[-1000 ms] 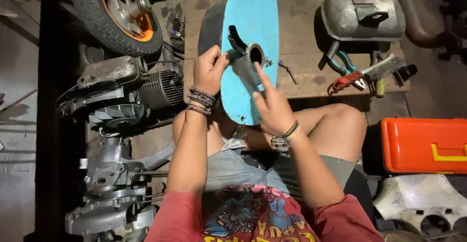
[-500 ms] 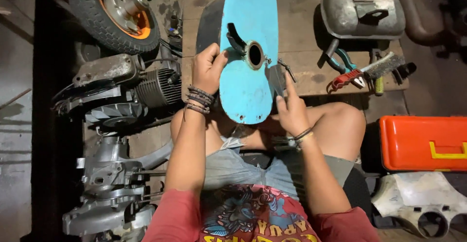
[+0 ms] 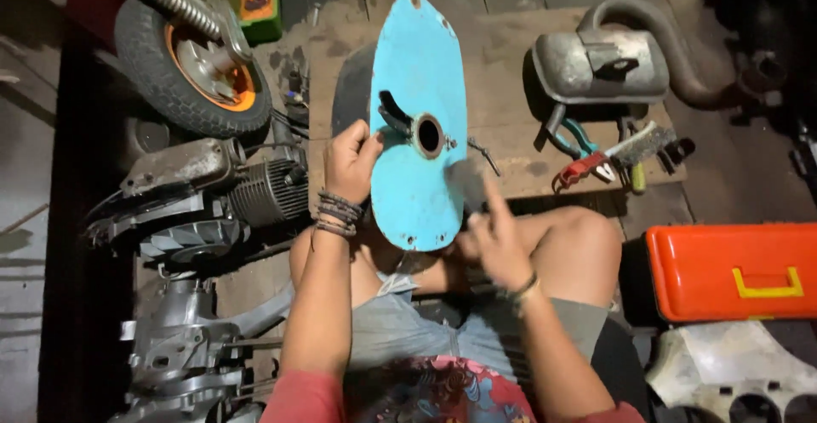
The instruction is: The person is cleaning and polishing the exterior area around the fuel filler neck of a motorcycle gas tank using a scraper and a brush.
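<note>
As before left hand [image 3: 351,161] gripping blue panel [image 3: 421,74], right hand [image 3: 494,240] lower, blurred

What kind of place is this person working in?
Most likely a small scooter or motorbike repair workshop. A bare engine and a loose wheel lie on the floor, an exhaust muffler and pliers rest on wooden planks, and the left hand steadies a blue body panel.
</note>
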